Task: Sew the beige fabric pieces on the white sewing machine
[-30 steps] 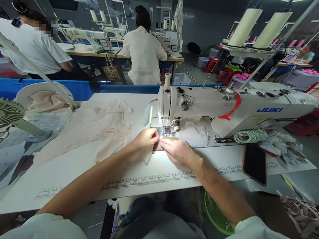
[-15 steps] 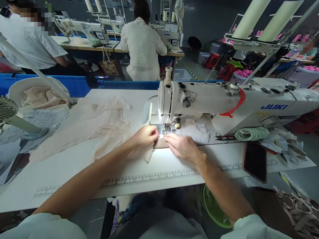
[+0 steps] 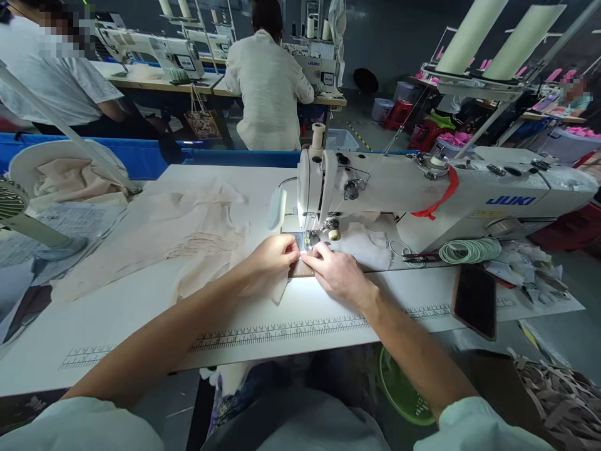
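At the white sewing machine point(image 3: 323, 188), both my hands are just in front of the lit presser foot point(image 3: 310, 240). My left hand point(image 3: 275, 255) is closed in a pinch on a pale beige fabric piece point(image 3: 280, 289), whose corner hangs below the fingers. My right hand point(image 3: 340, 274) pinches close to the same edge, its thumb and forefinger nearly meeting my left fingertips. What lies between these fingertips is small and partly hidden. More thin beige fabric point(image 3: 206, 219) spreads over the table to the left. Whitish fabric point(image 3: 359, 241) lies right of the needle.
A printed ruler point(image 3: 291, 329) runs along the table's front. At right are a phone point(image 3: 475, 302), a coil of pale green cord point(image 3: 469, 250) and fabric scraps point(image 3: 528, 275). A small fan point(image 3: 28, 219) stands left. Two co-workers sit ahead; a green basket point(image 3: 404, 388) is below.
My right hand has shifted slightly left, and its thumb and forefinger have drawn up closer to my left fingertips. My left hand stays almost in place. The view has shifted a little.
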A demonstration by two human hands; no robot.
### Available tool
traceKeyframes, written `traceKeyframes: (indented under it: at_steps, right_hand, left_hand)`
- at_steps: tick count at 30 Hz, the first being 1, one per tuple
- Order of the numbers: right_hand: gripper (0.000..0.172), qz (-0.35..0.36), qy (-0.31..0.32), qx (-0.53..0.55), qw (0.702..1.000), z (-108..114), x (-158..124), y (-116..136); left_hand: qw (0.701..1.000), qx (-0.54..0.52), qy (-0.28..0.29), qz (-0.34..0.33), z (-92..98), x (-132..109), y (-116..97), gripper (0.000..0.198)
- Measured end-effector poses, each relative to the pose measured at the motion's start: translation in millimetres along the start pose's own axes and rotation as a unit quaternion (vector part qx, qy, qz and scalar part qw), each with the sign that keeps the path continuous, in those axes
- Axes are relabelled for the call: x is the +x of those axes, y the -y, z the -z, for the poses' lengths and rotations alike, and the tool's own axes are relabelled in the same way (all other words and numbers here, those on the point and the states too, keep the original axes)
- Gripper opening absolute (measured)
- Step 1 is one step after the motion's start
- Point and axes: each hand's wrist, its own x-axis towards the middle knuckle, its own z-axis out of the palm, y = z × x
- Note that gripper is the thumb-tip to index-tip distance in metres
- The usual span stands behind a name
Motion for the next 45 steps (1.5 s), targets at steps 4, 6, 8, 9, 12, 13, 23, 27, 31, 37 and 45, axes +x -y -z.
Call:
traceKeyframes:
  at_steps: [4, 6, 8, 9, 12, 13, 23, 27, 31, 37, 45]
  right_hand:
    - [0.036, 0.0, 0.008, -0.015, 1.0, 0, 1, 3]
    - [0.037, -0.005, 0.012, -0.015, 1.0, 1, 2, 5]
    - [0.037, -0.01, 0.019, -0.014, 1.0, 1, 3, 6]
    - [0.036, -0.012, 0.024, -0.013, 1.0, 2, 3, 7]
    - [0.037, -0.017, 0.032, -0.012, 0.999, 3, 5, 8]
    - [0.037, -0.017, 0.031, -0.012, 0.999, 4, 5, 9]
    - [0.038, -0.024, -0.03, 0.02, 0.999, -1, 3, 1]
    - [0.038, -0.09, -0.034, 0.029, 0.995, 2, 3, -10]
    - [0.04, -0.125, -0.031, 0.023, 0.991, 5, 4, -17]
    - [0.039, -0.131, -0.028, 0.017, 0.991, 4, 3, -20]
    - [0.037, -0.137, -0.036, 0.045, 0.989, -2, 3, -19]
  left_hand:
    - [0.999, 0.042, 0.015, 0.008, 1.7, -1, -3, 0.015]
    - [0.994, 0.11, -0.01, -0.006, 1.8, -5, -5, 0.014]
    - [0.974, 0.207, -0.064, -0.067, -1.5, -13, -6, 0.016]
    - [0.957, 0.25, -0.089, -0.114, -4.8, -18, -6, 0.018]
    - [0.911, 0.315, -0.112, -0.24, -19.3, -34, -3, 0.027]
    - [0.903, 0.32, -0.117, -0.263, -24.3, -39, -1, 0.029]
    - [0.864, 0.35, -0.135, -0.337, -29.2, -41, 13, 0.034]
    - [0.868, 0.347, -0.121, -0.333, -25.0, -27, 18, 0.035]
    - [0.877, 0.331, -0.111, -0.331, -23.1, -18, 25, 0.034]
    - [0.869, 0.331, -0.109, -0.352, -21.0, -13, 29, 0.037]
    - [0.869, 0.331, -0.097, -0.356, -18.8, -13, 24, 0.037]
